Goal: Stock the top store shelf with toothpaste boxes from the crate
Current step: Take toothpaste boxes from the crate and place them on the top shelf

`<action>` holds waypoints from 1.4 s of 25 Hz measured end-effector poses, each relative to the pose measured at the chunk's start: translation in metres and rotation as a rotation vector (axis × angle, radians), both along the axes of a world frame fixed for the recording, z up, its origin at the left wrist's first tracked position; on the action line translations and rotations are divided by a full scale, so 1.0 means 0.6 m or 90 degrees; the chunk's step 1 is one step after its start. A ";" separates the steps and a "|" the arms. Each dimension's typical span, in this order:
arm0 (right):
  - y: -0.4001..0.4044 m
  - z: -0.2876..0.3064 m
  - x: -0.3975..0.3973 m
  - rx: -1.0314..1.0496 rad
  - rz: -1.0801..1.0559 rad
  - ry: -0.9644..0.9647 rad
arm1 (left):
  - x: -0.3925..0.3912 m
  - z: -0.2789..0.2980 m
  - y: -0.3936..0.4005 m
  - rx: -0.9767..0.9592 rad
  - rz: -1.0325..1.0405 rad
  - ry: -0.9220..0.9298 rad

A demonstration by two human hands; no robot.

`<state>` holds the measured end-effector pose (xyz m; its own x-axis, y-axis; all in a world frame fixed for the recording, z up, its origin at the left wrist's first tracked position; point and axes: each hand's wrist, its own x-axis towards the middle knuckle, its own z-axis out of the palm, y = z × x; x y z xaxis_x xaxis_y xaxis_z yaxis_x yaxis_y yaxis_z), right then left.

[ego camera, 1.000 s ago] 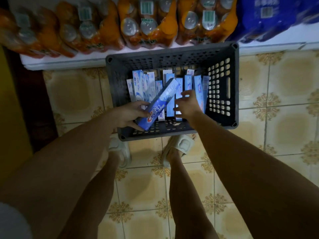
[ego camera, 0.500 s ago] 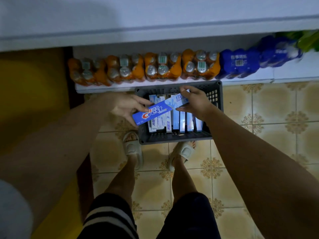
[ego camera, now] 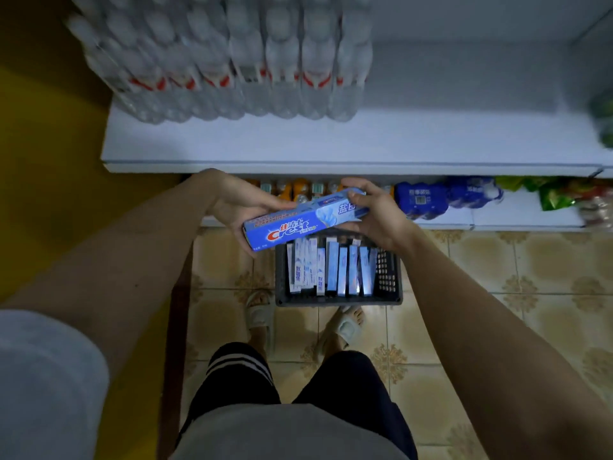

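At centre frame, the left hand and right hand pinch opposite ends of a blue cardboard toothpaste box above the dark plastic crate; loosening either pinch could tip it back inside.

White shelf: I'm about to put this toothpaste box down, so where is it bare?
The white shelf is bare right of the wrapped water bottles, as far as the green packs at its right end, and along its front edge. The left part is crowded. Both hands hold the toothpaste box.
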<state>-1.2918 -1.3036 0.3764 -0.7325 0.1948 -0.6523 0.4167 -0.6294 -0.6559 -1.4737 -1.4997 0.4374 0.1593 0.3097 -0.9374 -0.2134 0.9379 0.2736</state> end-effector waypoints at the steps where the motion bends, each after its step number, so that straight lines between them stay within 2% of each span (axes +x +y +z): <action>1: 0.006 0.033 -0.006 0.005 0.010 0.016 | -0.005 0.022 0.001 0.017 -0.028 0.019; 4: 0.025 0.124 -0.023 0.028 0.042 0.057 | -0.016 0.122 0.022 0.066 -0.116 0.019; 8: 0.044 0.223 -0.050 0.112 0.130 0.068 | -0.032 0.225 0.029 0.052 -0.157 0.114; 13: 0.071 0.384 -0.086 0.454 0.292 0.150 | -0.065 0.382 0.040 0.068 -0.172 0.197; 17: 0.092 0.547 -0.118 0.700 0.324 0.245 | -0.079 0.535 0.059 0.118 -0.175 0.316; 20: 0.098 0.669 -0.125 0.805 0.319 0.308 | -0.084 0.657 0.052 0.179 -0.171 0.412; 25: 0.109 0.818 -0.121 0.922 0.204 0.401 | -0.094 0.818 0.002 0.386 -0.041 0.580; 27: 0.106 0.863 -0.119 0.928 0.170 0.432 | -0.094 0.863 -0.016 0.450 0.013 0.626; 30: 0.095 0.929 -0.121 0.948 0.163 0.475 | -0.099 0.914 -0.037 0.499 0.051 0.677; 35: 0.077 1.018 -0.151 0.961 0.156 0.532 | -0.110 0.971 -0.059 0.609 0.191 0.752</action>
